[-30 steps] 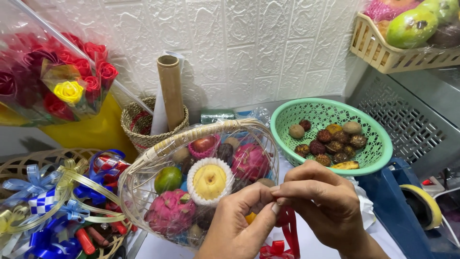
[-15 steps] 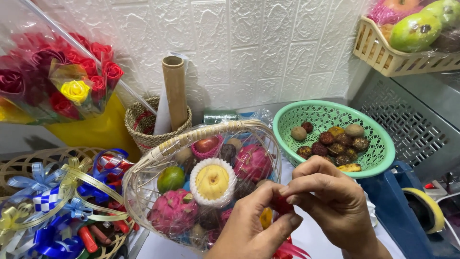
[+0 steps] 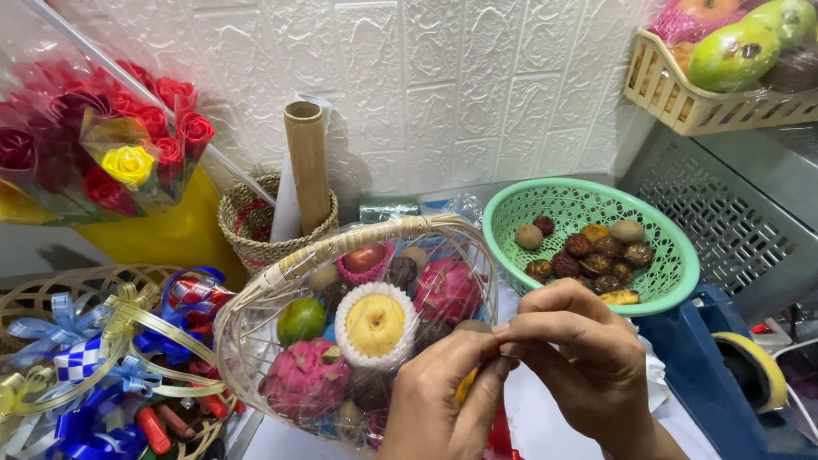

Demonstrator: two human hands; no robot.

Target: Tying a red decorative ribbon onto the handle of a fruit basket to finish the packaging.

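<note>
Pinching something small and yellow btwn fingertips, left hand [image 3: 443, 400] and right hand [image 3: 584, 362] meet at the front rim of the cellophane-wrapped woven fruit basket [image 3: 358, 324] w/ red ribbon [image 3: 497, 434] just below; apparently the fastening step, needing 2 steady, closed grips.

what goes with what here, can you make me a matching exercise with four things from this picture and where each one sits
Things:
1. yellow rose
2. cardboard tube
3. small brown fruits
4. green mango

Places:
A. in the green plastic bowl
B. in the cream crate at top right
C. among red roses at the left
D. standing in the small woven basket by the wall

Pairs: 1-C, 2-D, 3-A, 4-B
</note>
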